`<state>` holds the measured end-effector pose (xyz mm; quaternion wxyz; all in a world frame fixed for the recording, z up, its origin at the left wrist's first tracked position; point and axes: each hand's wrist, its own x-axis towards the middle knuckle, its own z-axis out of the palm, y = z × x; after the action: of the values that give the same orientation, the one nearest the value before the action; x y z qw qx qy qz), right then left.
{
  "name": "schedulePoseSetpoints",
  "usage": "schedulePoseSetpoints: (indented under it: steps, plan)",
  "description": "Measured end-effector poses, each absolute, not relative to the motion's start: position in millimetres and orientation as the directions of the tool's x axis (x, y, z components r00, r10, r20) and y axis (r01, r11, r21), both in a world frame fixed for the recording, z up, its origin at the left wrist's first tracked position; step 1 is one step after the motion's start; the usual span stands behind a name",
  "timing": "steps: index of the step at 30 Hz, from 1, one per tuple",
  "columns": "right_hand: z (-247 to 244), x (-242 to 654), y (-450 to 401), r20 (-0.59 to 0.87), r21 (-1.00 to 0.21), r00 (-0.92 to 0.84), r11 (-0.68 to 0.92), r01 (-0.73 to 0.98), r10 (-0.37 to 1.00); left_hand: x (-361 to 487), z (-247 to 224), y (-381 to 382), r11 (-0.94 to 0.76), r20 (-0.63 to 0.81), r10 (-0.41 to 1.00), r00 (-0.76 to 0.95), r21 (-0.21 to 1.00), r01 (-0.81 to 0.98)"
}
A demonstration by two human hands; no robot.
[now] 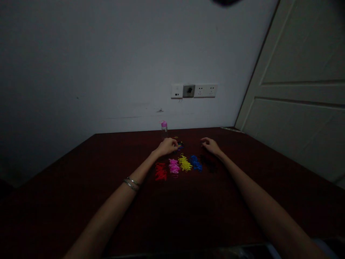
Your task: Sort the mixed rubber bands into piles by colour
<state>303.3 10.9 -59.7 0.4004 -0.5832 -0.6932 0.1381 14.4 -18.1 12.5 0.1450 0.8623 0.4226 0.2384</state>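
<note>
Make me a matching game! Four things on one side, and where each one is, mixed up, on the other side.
1. Pile of yellow bands
2. Clear bottle
3. Bangles
4. Power sockets

A. on the left forearm
B. on the wall
C. between the pink pile and blue pile
D. beyond the left hand

Pairs: 1-C; 2-D; 3-A; 4-B

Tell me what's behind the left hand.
Behind the left hand stands a clear bottle with a pink cap; its base is hard to make out. Part of a mixed-colour pile shows to the hand's right. Anything the hand covers cannot be seen.
</note>
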Motion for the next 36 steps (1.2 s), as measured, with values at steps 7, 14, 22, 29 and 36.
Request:
schedulePoseSetpoints:
  steps: [7,14,22,29,36]
  plan:
    - [-59,300,8,0.420,-0.664,0.027,0.287,0.690,0.907,64,0,-28,-0.687,0.220,0.695,0.684,0.483,0.543]
    - [-57,298,5,0.431,-0.663,0.034,0.291,0.690,0.902,67,-10,-27,-0.652,0.148,0.691,0.707,0.550,0.522]
    - [-58,298,5,0.449,-0.613,0.026,0.286,0.737,0.893,19,5,4,-0.572,0.243,0.789,0.564,0.626,0.530]
    - [-58,296,4,0.435,-0.573,0.016,0.262,0.777,0.900,-60,-14,43,-0.267,0.280,0.959,0.048,0.829,0.492]
    - [-52,294,6,0.393,-0.574,-0.063,0.298,0.763,0.917,-78,-37,48,-0.112,0.154,0.977,-0.148,0.959,0.260]
